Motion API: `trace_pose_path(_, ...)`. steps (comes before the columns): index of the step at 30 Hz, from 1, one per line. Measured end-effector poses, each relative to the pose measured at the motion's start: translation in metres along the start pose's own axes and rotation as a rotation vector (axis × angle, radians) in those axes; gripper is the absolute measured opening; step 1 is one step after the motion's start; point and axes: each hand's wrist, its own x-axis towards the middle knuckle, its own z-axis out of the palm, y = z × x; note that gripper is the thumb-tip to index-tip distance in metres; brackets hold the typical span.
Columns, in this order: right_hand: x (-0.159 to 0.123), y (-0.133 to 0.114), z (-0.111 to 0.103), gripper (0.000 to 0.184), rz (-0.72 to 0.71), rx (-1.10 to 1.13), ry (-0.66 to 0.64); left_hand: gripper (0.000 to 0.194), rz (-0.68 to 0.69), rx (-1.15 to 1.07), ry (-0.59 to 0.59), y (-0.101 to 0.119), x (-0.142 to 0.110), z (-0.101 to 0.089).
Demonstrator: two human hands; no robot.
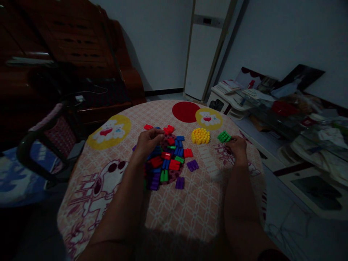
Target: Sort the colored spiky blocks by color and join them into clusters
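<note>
Head view, green blocks (pixel 224 136), just left of right hand (pixel 238 147)

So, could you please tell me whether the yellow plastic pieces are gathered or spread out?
Gathered: the yellow plastic pieces form one compact cluster, apart from the multicoloured plastic pile.

Red blocks (pixel 174 165): plastic by look, smooth, glossy highlights.
Purple blocks (pixel 193 165): plastic by look, ridged, duller sheen.
Yellow cluster (pixel 200 136): shiny plastic, knobbly surface.
Green cluster (pixel 224 136): similar plastic, knobbly, slight sheen.
Tablecloth (pixel 190 212): appears cloth, matt; weave unclear in dim light.
Bench (pixel 132 81): wood, polished, glossy.
Wall (pixel 163 43): smooth, matt.
</note>
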Motion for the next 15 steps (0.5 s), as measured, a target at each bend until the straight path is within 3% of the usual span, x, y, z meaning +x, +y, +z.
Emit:
trace_pose_path(3,-0.003,-0.006,-0.002,0.049,0.082,0.100,0.009,0.040,0.015,0.093,0.006,0.000,0.001,-0.006)
trace_pose_path(9,0.001,-0.019,-0.015,0.050,-0.002,-0.100,0.204,0.022,0.130,0.502,-0.229,0.003,-0.003,0.011)
trace_pose_path(12,0.001,-0.031,-0.017,0.050,-0.009,0.015,0.225,0.027,0.117,0.732,-0.276,0.001,-0.005,0.019)
trace_pose_path(15,-0.004,-0.044,-0.014,0.046,-0.010,0.140,0.193,0.033,0.072,0.944,-0.301,-0.002,-0.003,0.009)
